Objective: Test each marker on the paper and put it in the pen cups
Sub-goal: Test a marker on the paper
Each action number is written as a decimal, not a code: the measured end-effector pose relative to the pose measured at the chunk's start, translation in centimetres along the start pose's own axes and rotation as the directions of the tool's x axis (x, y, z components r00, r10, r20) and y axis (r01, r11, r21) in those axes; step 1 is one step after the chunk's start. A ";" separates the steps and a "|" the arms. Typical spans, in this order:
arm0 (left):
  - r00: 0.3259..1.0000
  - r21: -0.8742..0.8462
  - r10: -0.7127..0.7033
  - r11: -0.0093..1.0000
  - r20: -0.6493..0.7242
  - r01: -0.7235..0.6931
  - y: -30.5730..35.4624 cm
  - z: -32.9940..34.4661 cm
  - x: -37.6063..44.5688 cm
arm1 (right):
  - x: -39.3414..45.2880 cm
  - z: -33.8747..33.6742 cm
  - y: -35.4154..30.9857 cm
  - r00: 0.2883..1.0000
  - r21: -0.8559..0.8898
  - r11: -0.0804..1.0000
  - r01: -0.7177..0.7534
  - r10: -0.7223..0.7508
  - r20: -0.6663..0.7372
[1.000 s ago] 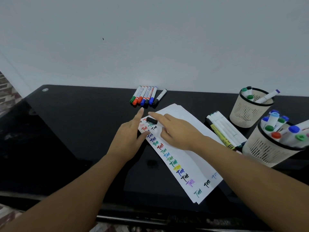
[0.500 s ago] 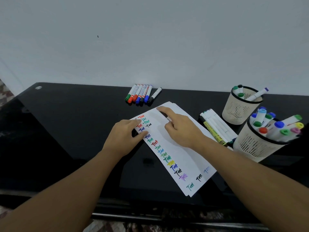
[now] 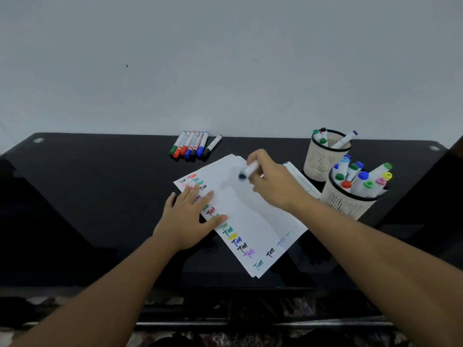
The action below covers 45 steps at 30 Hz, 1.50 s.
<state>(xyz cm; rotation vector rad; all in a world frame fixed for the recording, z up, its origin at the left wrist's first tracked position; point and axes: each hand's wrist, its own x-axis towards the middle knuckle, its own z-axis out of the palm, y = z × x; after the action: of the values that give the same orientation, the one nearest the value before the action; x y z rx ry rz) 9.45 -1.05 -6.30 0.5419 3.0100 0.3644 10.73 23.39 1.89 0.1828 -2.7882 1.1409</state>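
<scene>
L hand [image 3: 186, 219] lies flat on the white sheet of paper [image 3: 248, 209], fingers [image 3: 206, 196] straight & spread, palm down, pressing the sheet's left edge over the column of coloured test scribbles; its heel sits partly on the glossy black worktop [image 3: 100, 196]. It holds nothing.

R hand [image 3: 274, 180] is above the far part of the paper, fingers curled round a white-barrelled marker w/ dark tip end [image 3: 249, 170]. The marker sticks out to the left of the fist, dark end pointing down-left twd the sheet. That end is blurred, so can't tell if it's capped or touching the paper.

Paper is a thin stack lying diagonally at centre worktop, scribbles running along its left & near edges.

Far side, by the wall: a row of whiteboard markers w/ green, red, blue & black caps [image 3: 191, 146], lying side by side, well apart from both hands.

Right side: two cream mesh pen cups w/ black rims. The far cup [image 3: 323, 159] holds a few markers; the near cup [image 3: 348, 204] is packed w/ markers, coloured caps up. Between paper & cups lie several white markers [image 3: 300, 180], partly hidden behind the R hand.
</scene>
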 end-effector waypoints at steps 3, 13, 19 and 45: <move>1.000 -0.018 0.001 1.000 -0.017 -0.002 -0.1 0.0 0.1 | 0.1 -2.5 -1.3 0.993 -0.100 0.995 -0.009 -0.003 -0.120; 0.999 -0.101 -0.020 0.995 -0.049 0.015 0.2 -0.2 0.0 | 1.8 -13.1 0.0 0.898 -0.325 0.938 -0.124 -0.034 -0.440; 0.998 -0.116 -0.015 0.993 -0.053 0.009 0.2 -0.1 0.1 | 2.2 -16.3 3.3 0.844 -0.255 0.918 -0.303 0.134 -0.520; 0.991 -0.433 -0.105 0.899 -0.079 0.061 -0.4 -1.8 0.4 | 3.1 -9.6 -1.4 0.980 -0.427 0.903 -0.051 -0.037 -0.196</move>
<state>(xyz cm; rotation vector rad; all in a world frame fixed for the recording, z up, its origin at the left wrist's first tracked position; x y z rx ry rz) 8.75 -1.63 -4.67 0.3610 2.8886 1.0446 8.51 28.95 10.15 0.0118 -2.7703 0.4826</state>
